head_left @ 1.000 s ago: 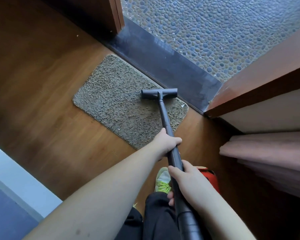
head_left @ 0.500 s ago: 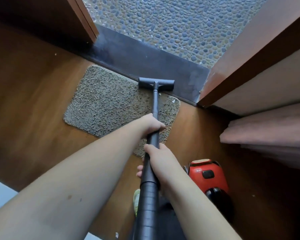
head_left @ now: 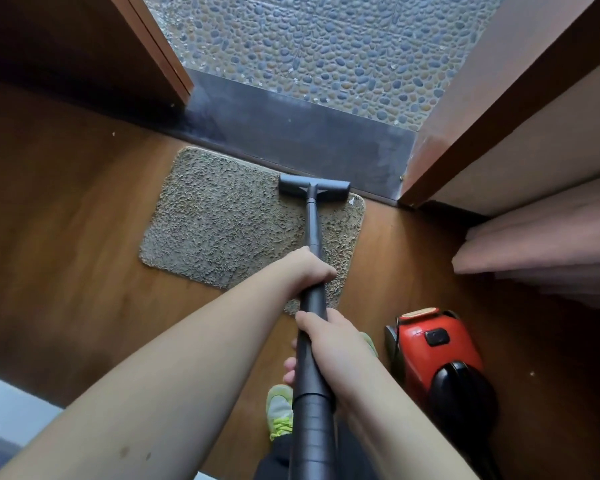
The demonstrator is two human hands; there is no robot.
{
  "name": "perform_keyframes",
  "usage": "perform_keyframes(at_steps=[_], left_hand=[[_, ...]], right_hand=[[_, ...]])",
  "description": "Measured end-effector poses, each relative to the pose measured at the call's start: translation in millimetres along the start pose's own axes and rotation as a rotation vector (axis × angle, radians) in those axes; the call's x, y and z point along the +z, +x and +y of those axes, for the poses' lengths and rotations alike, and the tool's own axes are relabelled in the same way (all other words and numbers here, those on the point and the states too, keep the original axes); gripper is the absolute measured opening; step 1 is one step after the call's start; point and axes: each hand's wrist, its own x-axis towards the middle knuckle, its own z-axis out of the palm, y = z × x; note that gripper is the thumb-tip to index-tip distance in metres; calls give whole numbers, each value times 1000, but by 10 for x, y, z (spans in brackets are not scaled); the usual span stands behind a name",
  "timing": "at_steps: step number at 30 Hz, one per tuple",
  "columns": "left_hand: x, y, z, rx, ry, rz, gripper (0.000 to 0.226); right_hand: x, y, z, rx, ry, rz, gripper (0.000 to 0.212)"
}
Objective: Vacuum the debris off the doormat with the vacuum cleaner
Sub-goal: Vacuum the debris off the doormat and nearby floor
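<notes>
head view: the doormat [head_left: 229, 223] lies on the wooden floor [head_left: 66, 220] at about 12 o'clock from the person, its far edge just beside the dark door sill [head_left: 291, 133], its long axis running from 9 to 3 o'clock. the vacuum head [head_left: 314, 187] sits on the mat's far right corner, its bar lying parallel to the sill, close to that far edge. a small white scrap [head_left: 351, 201] lies on the mat just beside the head's right end, at 3 o'clock from it.

the wand [head_left: 313, 271] runs almost straight from 6 up to 12 o'clock, so its long axis crosses the mat's. the left hand [head_left: 309, 270] is the nearer one to the head, its fingers curled round the wand over the mat's near edge. the right hand [head_left: 329, 344] grips lower down at 6 o'clock from the left, fingers wrapped round the tube just above the ribbed hose joint [head_left: 312, 410].

the red vacuum body [head_left: 437, 351] stands on the floor at 3 o'clock from the right hand, near but apart. one green shoe [head_left: 279, 410] shows below.

most of the mat lies at 9 o'clock from the head, so the coming strokes likely need to shift leftward, while the scrap calls for a small nudge right.
</notes>
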Motion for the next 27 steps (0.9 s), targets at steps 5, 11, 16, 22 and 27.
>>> perform_keyframes(at_steps=[5, 11, 16, 22, 27], left_hand=[[-5, -72, -121, 13, -13, -22, 62], [-58, -152, -226, -5, 18, -30, 55], [39, -361, -306, -49, -77, -64, 74], [-1, -484, -209, -69, -29, -78, 67], [-26, -356, -127, -57, 108, -41, 85]], right_hand=[[77, -65, 112, -3, 12, 13, 10], [186, -120, 200, 5, -3, 22, 11], [142, -194, 319, 20, -53, 44, 13], [141, -333, 189, 48, -34, 43, 14], [172, -289, 85, 70, 38, 64, 8]])
